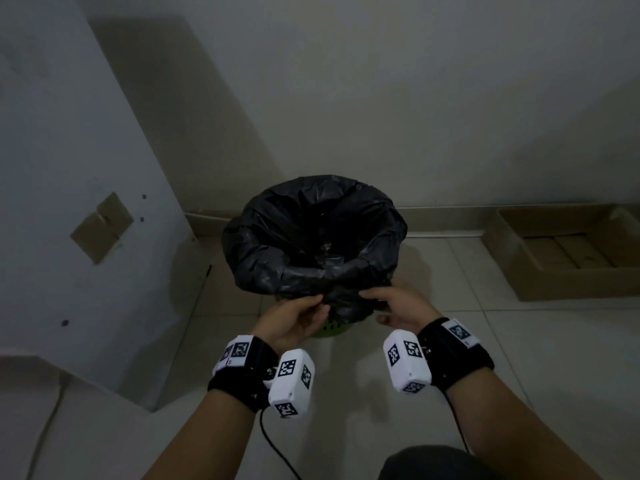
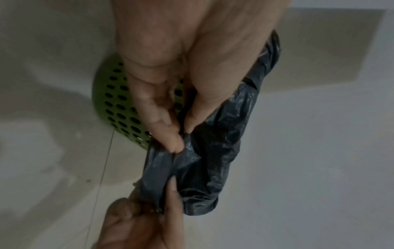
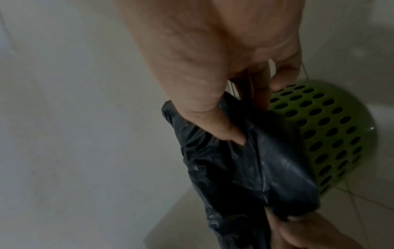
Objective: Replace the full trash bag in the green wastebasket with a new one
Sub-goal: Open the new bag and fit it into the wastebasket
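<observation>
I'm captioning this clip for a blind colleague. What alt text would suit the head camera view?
Both hands, left hand and right hand, pinch the near edge of a black plastic trash bag draped over the rim of a green perforated wastebasket on a pale tiled floor. An open cardboard box lies by the wall at right.

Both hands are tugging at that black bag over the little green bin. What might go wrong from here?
The thin black plastic trash bag might tear where the left hand and right hand pinch its bunched edge. The perforated green plastic wastebasket looks light, so a pull could tip or drag it across the tiled floor.
</observation>
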